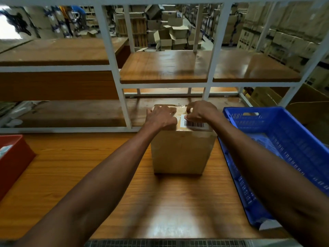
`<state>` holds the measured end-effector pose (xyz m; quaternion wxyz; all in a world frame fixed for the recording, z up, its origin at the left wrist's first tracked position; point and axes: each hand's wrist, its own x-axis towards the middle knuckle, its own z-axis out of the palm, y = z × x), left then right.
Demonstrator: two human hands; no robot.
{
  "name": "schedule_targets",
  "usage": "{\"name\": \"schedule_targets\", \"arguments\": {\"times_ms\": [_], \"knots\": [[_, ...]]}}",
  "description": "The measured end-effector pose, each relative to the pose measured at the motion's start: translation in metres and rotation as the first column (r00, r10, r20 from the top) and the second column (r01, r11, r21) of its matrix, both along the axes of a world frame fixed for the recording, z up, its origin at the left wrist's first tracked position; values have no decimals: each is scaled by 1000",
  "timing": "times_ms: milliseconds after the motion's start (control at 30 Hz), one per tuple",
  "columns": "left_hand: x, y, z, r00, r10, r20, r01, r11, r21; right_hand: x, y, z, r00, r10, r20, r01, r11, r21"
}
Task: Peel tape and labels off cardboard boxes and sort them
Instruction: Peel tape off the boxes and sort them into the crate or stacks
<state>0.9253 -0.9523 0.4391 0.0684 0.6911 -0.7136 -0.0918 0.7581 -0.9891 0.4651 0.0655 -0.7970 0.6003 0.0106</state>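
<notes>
Under my hands sits a plain tan box [181, 150] with a white label [194, 124] printed with black barcode stripes. To the right of my grip is a bright blue slotted crate [277, 139]; far left, a red bin [12, 161]. The table [89, 157] shows orange-brown wood grain.

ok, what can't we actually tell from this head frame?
- Whether the right hand pinches the clear tape on the brown cardboard box: fingertips blurred.
- White barcode label: upper edge hidden under that hand.
- Red plastic bin: cut off by the left edge.
- Left hand covers the box's top left.
</notes>
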Motion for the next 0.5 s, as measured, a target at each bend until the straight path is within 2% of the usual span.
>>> {"name": "schedule_targets", "arguments": {"times_ms": [200, 400, 500], "knots": [[9, -18, -1, 999, -41, 25, 40, 998, 47, -5, -2, 7, 998, 51, -24, -47, 987, 152], [13, -17, -12, 997, -78, 5, 77, 996, 43, -13, 36, -30, 987, -46, 154, 49, 999, -13], [20, -3, -17, 983, -132, -129, 144, 985, 92, -19, 32, -29, 980, -51, 193, 54, 998, -10]]}}
